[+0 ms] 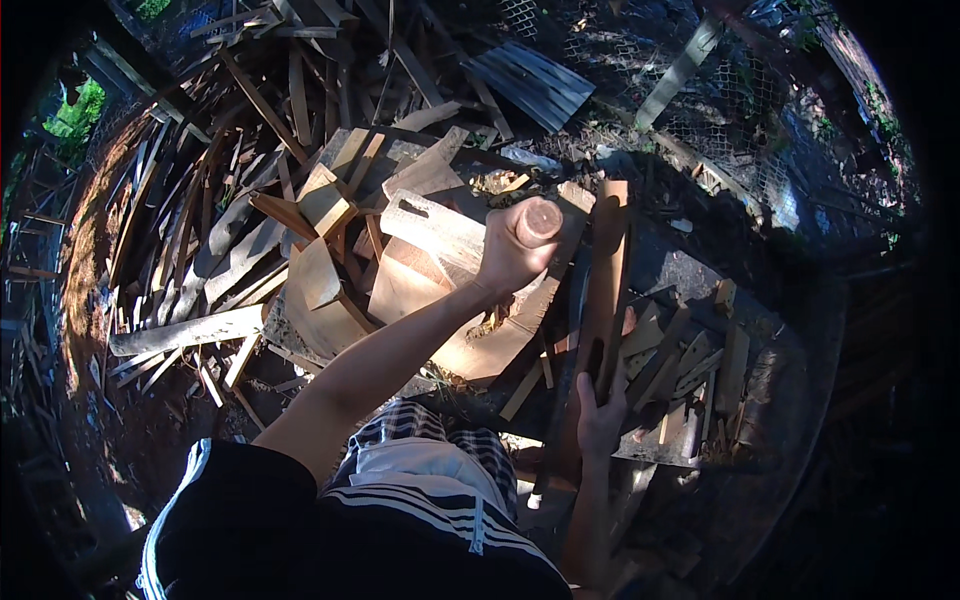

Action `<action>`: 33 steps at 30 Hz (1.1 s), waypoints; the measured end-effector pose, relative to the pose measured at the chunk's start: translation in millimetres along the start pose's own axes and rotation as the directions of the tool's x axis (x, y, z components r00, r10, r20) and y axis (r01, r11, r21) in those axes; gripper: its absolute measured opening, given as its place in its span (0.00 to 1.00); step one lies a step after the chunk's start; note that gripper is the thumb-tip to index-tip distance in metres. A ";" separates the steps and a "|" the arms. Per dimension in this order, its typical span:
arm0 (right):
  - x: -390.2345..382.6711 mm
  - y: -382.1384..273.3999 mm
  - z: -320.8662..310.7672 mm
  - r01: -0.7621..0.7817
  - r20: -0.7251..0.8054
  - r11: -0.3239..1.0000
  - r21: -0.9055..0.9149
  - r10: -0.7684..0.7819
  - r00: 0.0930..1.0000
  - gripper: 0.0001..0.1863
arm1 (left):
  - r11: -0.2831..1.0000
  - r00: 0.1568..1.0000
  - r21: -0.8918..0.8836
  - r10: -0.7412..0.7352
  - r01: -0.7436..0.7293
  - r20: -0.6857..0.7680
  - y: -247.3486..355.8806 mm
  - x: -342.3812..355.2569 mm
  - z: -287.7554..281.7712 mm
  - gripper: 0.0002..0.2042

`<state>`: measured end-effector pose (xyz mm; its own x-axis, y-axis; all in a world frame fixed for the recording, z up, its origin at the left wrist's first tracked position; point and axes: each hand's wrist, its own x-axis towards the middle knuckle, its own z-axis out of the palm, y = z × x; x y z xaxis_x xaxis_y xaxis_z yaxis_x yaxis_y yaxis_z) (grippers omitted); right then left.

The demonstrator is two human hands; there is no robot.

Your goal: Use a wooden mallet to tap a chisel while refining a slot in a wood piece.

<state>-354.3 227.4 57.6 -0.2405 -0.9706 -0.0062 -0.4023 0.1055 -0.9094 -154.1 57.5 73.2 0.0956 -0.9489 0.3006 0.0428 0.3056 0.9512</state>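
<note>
**Black sleeve (240, 510) up close; left hand (513, 255) on round-ended wooden piece (540, 218), right hand (600, 420) at long board (607, 270)**

Sleeve has white stripes, lower left; checked shorts (400, 418) and whitish cloth (425, 460) show below the work.

Left arm reaches up and across. Left hand clamped around the round-ended wooden piece, its flat circular end facing the camera; rest of it hidden by the hand. Just left of that hand: pale slotted board (440, 228), slot near its far-left end. Can't tell if hand and slotted board touch.

Right hand at the lower part of the long board, thumb and fingers apart, just below a dark slot. Can't tell if it's clamped or only resting there. Long board runs away from the person, right of the left hand.

Broad light wood slab (475, 350) below the left hand, wood blocks (325, 280) left of it. Right: dark counter (675, 272) carrying offcuts (735, 360). Behind: scrap wood pile (250, 120), corrugated sheet (530, 85).
</note>
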 end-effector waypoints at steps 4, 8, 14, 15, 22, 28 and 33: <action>-12.5 25.1 13.1 -0.088 0.099 0.994 0.056 0.083 0.992 0.29 | 0.998 0.998 0.064 0.012 -0.008 -0.060 2.9 0.0 -8.3 0.12; -22.9 34.7 23.1 -0.268 0.200 0.958 0.104 0.244 0.949 0.28 | 0.996 0.997 0.053 -0.076 0.076 -0.006 12.5 0.7 -16.7 0.09; -19.4 54.5 38.6 -0.219 0.188 0.973 -0.077 0.230 0.955 0.36 | 0.998 0.998 0.041 -0.046 0.048 -0.051 -4.9 6.8 -37.0 0.12; -15.2 43.1 40.4 -0.211 0.185 0.977 -0.004 0.208 0.960 0.37 | 0.998 0.997 -0.021 -0.052 0.051 -0.056 -2.0 9.6 -36.9 0.11; -11.1 44.8 34.8 -0.205 0.191 0.978 -0.033 0.207 0.960 0.38 | 0.924 0.949 -0.380 -0.076 -0.048 -0.305 33.6 34.4 -35.2 0.10; -13.7 47.1 36.3 -0.197 0.187 0.978 -0.074 0.208 0.960 0.34 | 0.967 0.989 -0.255 -0.024 -0.015 -0.147 23.1 33.0 -23.6 0.08; -13.9 40.4 38.1 -0.256 0.188 0.961 -0.105 0.272 0.944 0.29 | 0.995 0.999 -0.090 -0.045 0.042 -0.026 15.2 23.1 -14.6 0.09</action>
<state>-333.5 236.9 5.1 -0.1699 -0.9279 -0.3318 -0.4177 0.3728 -0.8286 -136.7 41.3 93.6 0.1194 -0.9593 0.2560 0.1357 0.2712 0.9529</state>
